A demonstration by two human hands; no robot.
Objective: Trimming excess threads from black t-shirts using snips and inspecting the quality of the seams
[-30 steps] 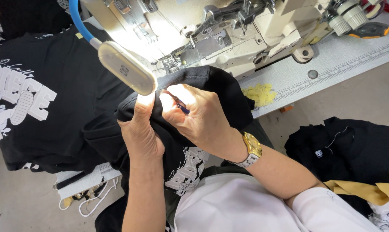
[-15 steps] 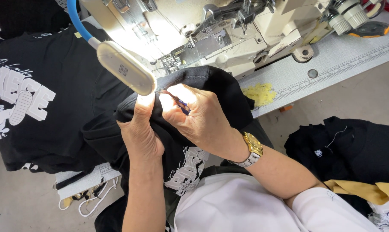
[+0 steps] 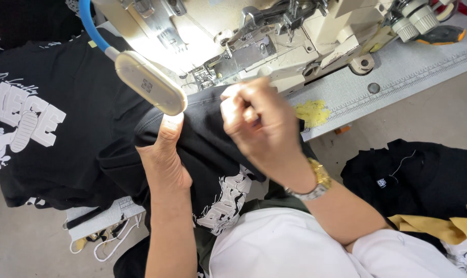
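Observation:
A black garment (image 3: 207, 149) with a white print lies over my lap, its top edge against the sewing machine (image 3: 274, 36). My left hand (image 3: 164, 154) presses flat on the garment's left fold, thumb and fingers gripping the cloth just under the lamp head (image 3: 148, 82). My right hand (image 3: 259, 123) hovers at the garment's upper edge near the presser foot. Its fingers are curled tight and pinch the fabric; what else sits inside them is hidden. A gold wristwatch (image 3: 316, 183) is on that wrist.
A black T-shirt with a large white print (image 3: 32, 123) spreads out at the left. A yellow scrap (image 3: 310, 110) lies on the machine's grey bed (image 3: 398, 77). A pile of black and yellow garments (image 3: 424, 175) sits at the right. White cords (image 3: 109, 237) hang at lower left.
My right hand has risen toward the machine's needle area and curled tighter. The left hand has slid slightly up along the fold, and the view has moved closer.

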